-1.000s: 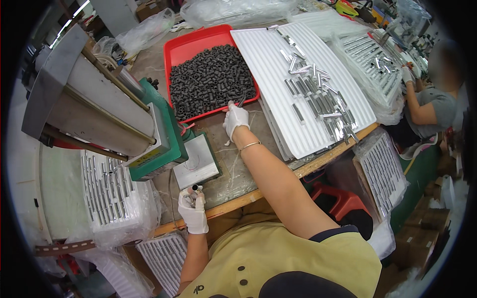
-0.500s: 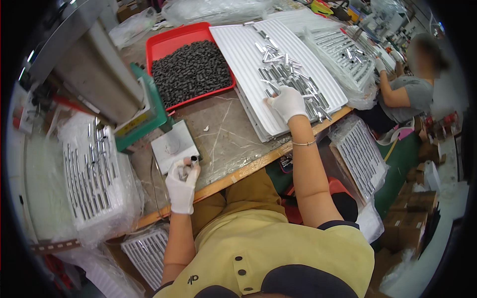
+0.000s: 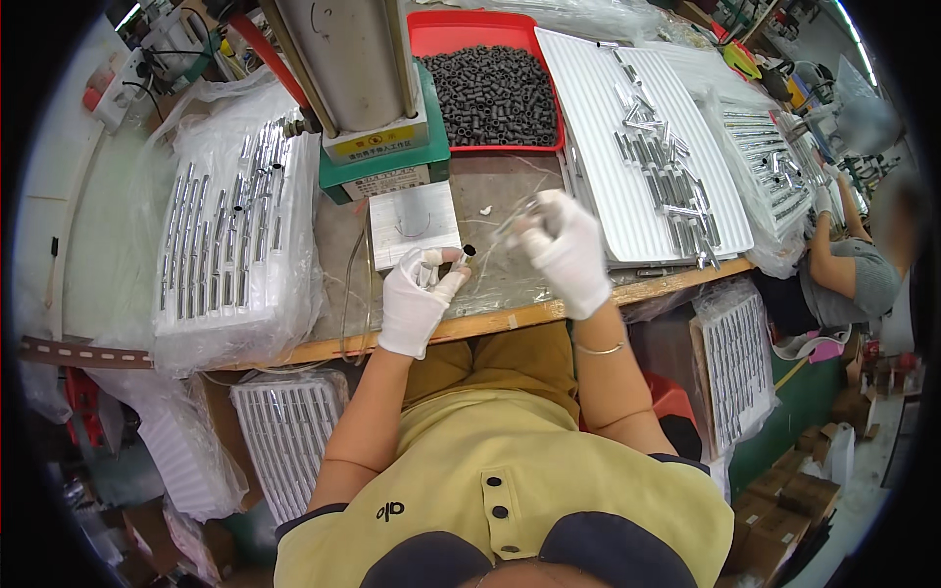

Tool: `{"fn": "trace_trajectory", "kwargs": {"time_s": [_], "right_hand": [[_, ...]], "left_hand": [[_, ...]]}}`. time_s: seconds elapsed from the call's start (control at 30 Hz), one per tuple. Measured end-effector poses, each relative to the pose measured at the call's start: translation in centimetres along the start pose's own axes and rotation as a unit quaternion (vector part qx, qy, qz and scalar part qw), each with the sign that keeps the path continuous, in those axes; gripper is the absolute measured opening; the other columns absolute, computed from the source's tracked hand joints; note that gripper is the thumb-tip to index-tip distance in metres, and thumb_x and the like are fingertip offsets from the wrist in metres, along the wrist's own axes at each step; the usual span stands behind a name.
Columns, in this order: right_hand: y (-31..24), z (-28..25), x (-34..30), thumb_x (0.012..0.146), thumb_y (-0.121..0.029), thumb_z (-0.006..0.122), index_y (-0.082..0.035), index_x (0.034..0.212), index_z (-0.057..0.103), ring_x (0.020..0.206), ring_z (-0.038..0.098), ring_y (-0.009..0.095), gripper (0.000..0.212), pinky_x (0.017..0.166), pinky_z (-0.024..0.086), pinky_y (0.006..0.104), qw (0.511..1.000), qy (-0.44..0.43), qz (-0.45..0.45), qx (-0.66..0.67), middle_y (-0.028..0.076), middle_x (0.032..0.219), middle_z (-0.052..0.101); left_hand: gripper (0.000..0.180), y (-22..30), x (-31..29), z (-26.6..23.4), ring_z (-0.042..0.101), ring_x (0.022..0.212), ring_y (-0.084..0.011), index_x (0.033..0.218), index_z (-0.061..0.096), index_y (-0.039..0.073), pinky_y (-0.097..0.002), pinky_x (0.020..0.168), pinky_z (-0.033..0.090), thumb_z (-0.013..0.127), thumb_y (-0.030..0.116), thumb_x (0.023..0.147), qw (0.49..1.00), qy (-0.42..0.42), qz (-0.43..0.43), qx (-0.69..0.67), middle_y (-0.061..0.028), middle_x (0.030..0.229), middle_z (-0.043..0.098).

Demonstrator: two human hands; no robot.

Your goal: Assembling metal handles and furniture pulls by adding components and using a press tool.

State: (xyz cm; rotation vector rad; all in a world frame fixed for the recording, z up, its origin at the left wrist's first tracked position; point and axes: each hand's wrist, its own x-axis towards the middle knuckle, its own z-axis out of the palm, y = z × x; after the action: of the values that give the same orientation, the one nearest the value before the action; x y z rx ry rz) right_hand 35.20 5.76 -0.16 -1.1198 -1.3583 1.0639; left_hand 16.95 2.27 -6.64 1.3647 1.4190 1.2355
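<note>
My left hand [image 3: 417, 304], in a white glove with bare fingertips, is closed near the bench's front edge. From its fingers sticks a short tube [image 3: 469, 252] with a dark round end; the rest of it is hidden. My right hand [image 3: 569, 250], also gloved, is raised just to the right and pinches a thin shiny metal tube [image 3: 508, 223], smeared by motion. The two hands are apart. Beyond my left hand lies a flat metal block [image 3: 417, 220] below a green-based press [image 3: 382, 162]. Metal tubes [image 3: 667, 176] lie piled on a white ridged foam sheet [image 3: 588, 103].
A red tray [image 3: 470, 20] of short black sleeves [image 3: 490, 93] stands behind the bench surface. At left, a plastic-wrapped foam tray [image 3: 230, 294] holds rows of metal tubes. More tube trays stand below the bench. A co-worker [image 3: 853, 260] sits at the far right.
My right hand has left the tube pile and come left toward my left hand, carrying a metal tube. The view has swung left; my left hand still grips the dark-ended tube.
</note>
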Motion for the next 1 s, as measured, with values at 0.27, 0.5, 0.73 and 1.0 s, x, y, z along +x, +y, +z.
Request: {"fn": "trace_trajectory", "kwargs": {"time_s": [0.27, 0.5, 0.73, 1.0], "right_hand": [[1.8, 3.7, 0.5, 0.078, -0.003, 0.07, 0.001, 0.093, 0.059, 0.058, 0.05, 0.001, 0.018, 0.052, 0.042, 0.0199, 0.984, -0.062, -0.047, -0.161, 0.002, 0.073, 0.063], [3.9, 5.6, -0.3, 0.076, -0.011, 0.074, -0.001, 0.095, 0.063, 0.069, 0.066, 0.017, 0.024, 0.064, 0.051, 0.0294, 0.977, -0.165, -0.053, -0.121, 0.013, 0.081, 0.067], [5.4, 9.5, 5.1, 0.078, -0.02, 0.073, -0.003, 0.101, 0.066, 0.077, 0.066, 0.025, 0.03, 0.071, 0.051, 0.0318, 0.966, -0.106, -0.031, -0.236, 0.015, 0.083, 0.067], [5.7, 7.9, 4.7, 0.071, -0.029, 0.078, -0.005, 0.117, 0.061, 0.087, 0.066, 0.03, 0.055, 0.078, 0.051, 0.0351, 0.965, -0.134, 0.039, -0.223, 0.016, 0.093, 0.068]], "left_hand": [[0.018, -1.3, 0.0, -0.6, 0.055, 0.071, -0.0055, 0.092, 0.067, 0.001, -0.0206, 0.065, 0.046, 0.075, 0.001, 0.076, 0.994, 0.025, -0.049, -0.098, -0.0001, 0.081, 0.064], [0.028, -2.2, 0.5, -1.4, 0.045, 0.065, -0.0018, 0.1, 0.066, 0.001, -0.0172, 0.057, 0.039, 0.078, 0.004, 0.075, 0.994, 0.05, 0.027, -0.095, 0.0049, 0.075, 0.054], [0.027, 0.3, -1.5, -4.9, 0.037, 0.055, -0.0028, 0.1, 0.066, 0.001, -0.0179, 0.05, 0.032, 0.076, 0.001, 0.075, 0.983, 0.178, -0.025, -0.032, 0.007, 0.068, 0.045], [0.027, 5.0, -0.3, -14.3, 0.057, 0.072, -0.0162, 0.101, 0.067, 0.003, -0.0296, 0.067, 0.047, 0.074, 0.01, 0.076, 0.906, 0.308, 0.053, 0.285, -0.0065, 0.083, 0.061]]}}
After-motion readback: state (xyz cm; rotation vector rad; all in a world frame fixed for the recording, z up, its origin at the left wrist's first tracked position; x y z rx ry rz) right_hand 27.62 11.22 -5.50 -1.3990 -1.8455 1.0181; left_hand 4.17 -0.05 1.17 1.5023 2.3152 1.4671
